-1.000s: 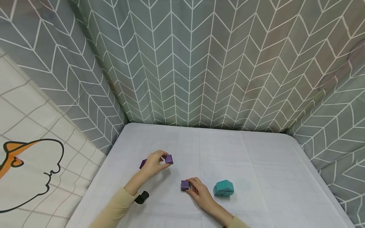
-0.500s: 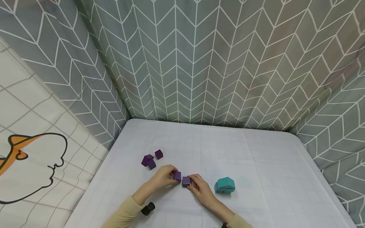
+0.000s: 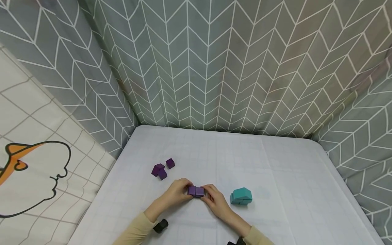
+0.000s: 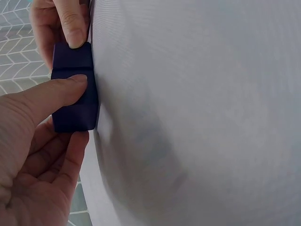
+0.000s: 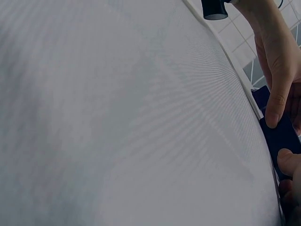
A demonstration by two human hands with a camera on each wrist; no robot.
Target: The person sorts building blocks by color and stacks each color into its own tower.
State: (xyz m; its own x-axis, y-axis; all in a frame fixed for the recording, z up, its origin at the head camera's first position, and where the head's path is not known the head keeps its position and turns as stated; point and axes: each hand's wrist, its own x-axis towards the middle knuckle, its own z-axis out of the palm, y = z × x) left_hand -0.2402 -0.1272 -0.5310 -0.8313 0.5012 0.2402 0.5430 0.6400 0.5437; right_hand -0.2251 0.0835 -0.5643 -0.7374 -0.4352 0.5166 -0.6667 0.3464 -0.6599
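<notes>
Around: a loose cluster of small purple blocks (image 3: 162, 169) lies at 10 o'clock from the hands, well apart; a teal house-shaped block (image 3: 241, 196) stands at 3 o'clock, near the right hand; white gridded surface (image 3: 275, 170) under all.
In the way: nothing between hands and pair.
Pair: two small purple cubes (image 3: 196, 191) pressed side by side on the surface, at 6 o'clock of it.
Axis: long axis runs 9 to 3 o'clock.
Left hand (image 3: 179, 192): grip pinches the left cube, thumb (image 4: 56, 94) across its face.
Right hand (image 3: 214, 199): grip curled round the right cube.
</notes>
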